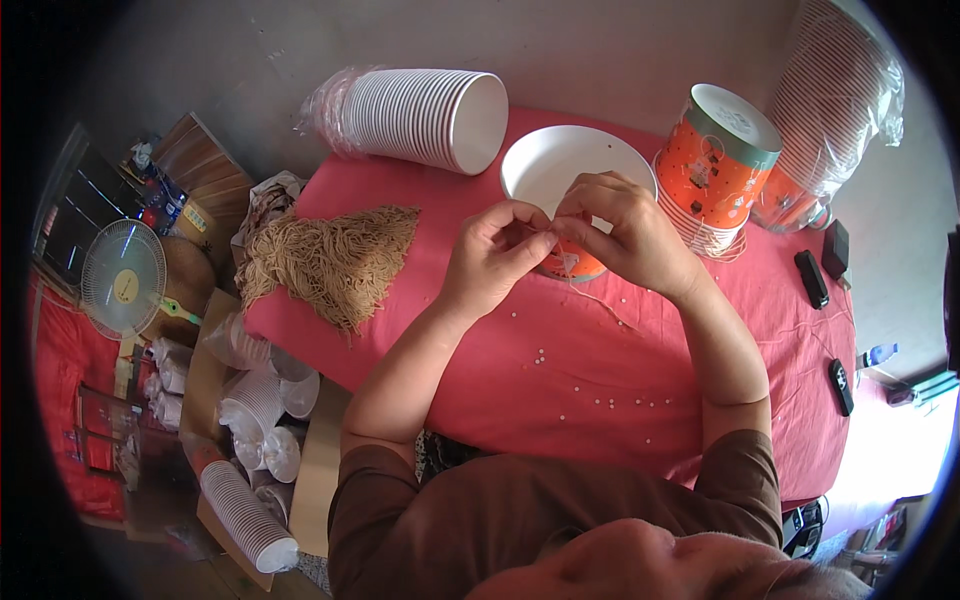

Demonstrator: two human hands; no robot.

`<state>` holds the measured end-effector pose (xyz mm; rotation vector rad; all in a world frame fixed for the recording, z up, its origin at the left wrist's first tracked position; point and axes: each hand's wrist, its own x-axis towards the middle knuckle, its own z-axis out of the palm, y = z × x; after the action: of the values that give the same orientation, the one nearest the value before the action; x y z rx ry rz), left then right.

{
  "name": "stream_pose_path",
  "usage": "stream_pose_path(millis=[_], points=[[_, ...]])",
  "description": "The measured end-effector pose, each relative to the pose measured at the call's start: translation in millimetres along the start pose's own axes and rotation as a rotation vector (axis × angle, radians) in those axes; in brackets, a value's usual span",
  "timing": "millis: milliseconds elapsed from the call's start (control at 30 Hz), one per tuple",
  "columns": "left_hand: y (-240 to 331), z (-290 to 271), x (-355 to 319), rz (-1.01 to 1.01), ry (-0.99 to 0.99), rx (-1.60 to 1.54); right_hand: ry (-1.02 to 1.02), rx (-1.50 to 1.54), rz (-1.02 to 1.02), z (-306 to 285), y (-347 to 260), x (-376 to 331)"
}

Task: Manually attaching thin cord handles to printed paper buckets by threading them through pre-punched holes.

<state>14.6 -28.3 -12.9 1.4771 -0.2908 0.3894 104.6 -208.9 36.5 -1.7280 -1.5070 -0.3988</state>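
My left hand [497,255] and my right hand [628,232] meet fingertip to fingertip in front of a large paper bucket [515,178]. The bucket is white inside, with an orange printed outer wall partly hidden by my hands. Both hands are closed in a pinch on a thin pale string [598,298], which trails down from below the fingers onto the red cloth. The exact bit between the fingertips is too small to make out. Small white beads [541,356] lie scattered on the cloth nearer to me.
A bundle of tan strings [345,262] lies at the left. Behind it rests a sleeve of nested white buckets [425,115]. To the right are an upturned orange bucket [722,165] on a stack, a tall wrapped stack [835,110] and black devices [811,280]. A fan [124,278] stands far left.
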Motion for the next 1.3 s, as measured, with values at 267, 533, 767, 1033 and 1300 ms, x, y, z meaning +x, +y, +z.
stream_pose_path(millis=[267,533,767,1033,1300], points=[[0,5,-2,0.164,0.009,0.094,-0.033,0.057,0.045,0,-3,1],[-7,6,-3,0.255,0.059,0.110,-0.043,0.068,0.024,1,-3,1],[-5,8,-3,0.225,0.043,0.018,-0.052,0.077,0.038,1,-2,1],[-5,3,0,0.101,0.016,-0.094,0.021,0.119,0.091,3,-2,0],[4,-3,2,-0.231,0.050,-0.335,0.048,0.093,0.017,10,-8,0]])
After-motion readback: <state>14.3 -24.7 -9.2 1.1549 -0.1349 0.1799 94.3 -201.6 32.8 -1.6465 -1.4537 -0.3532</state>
